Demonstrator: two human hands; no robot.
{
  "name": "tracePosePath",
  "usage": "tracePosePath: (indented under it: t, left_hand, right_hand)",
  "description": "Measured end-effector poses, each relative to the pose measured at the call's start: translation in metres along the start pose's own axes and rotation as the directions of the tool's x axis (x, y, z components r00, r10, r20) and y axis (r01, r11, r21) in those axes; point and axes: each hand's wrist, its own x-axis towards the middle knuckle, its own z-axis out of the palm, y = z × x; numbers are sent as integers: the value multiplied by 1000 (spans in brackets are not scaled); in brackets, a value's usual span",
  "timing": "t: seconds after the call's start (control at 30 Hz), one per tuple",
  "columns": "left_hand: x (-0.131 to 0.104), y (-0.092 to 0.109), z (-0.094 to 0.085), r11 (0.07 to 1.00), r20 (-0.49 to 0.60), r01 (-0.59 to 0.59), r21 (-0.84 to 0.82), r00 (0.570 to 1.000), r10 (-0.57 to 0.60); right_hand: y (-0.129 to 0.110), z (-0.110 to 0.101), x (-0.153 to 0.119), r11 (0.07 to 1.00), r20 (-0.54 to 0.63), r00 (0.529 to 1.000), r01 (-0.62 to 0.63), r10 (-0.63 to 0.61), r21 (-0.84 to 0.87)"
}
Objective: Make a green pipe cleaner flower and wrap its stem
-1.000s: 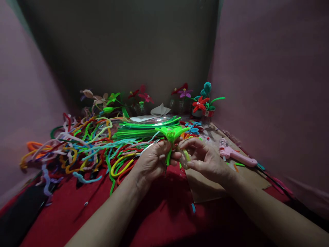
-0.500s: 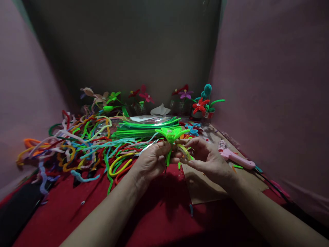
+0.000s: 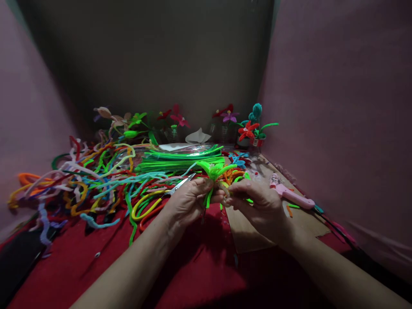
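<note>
Both hands, left (image 3: 193, 197) and right (image 3: 257, 204), pinch close together: one green flower (image 3: 213, 171) in my left, one tape roll (image 3: 224, 194) in my right, above a red-clothed surface (image 3: 206, 266) between two pinkish walls (image 3: 341, 107).

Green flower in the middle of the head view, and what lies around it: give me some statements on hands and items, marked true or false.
1. The left hand holds the green flower. True.
2. The pink glue gun is gripped in the right hand. False: it lies to the right of that hand, whose fingers are on a small pale ring.
3. The scissors lie with their blades just beyond the left hand. True.
4. The cloth below the forearms is blue. False: it is red.
5. A red-orange flower stands at the back, on the right. True.
</note>
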Motion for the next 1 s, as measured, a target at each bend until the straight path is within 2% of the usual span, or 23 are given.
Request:
tracePosePath:
  t: [0.27,0.37,0.47,0.6,0.83,1.0]
  left_hand:
    - [-2,1,7,1000,-41,-17,-4,999,16]
    - [-1,0,4,999,-70,-7,-46,998,3]
    - [-1,0,3,998,-55,5,-57,998,-8]
    - [-2,-1,6,998,-48,4,-56,999,-7]
    - [-2,-3,7,1000,-36,-3,-17,999,2]
    - [-4,-2,7,999,-32,-23,-27,999,22]
  right_hand:
    - [3,2,-5,998,-73,995,-63,64,18]
    - [2,2,-3,999,-58,997,-54,54,7]
    - [-2,1,0,1000,-31,999,-29,30,8]
    - [-3,1,0,998,-66,998,-20,24,53]
    - [4,2,-5,986,-65,995,-71,82,151]
    - [3,2,-7,991,-75,993,-81,89,105]
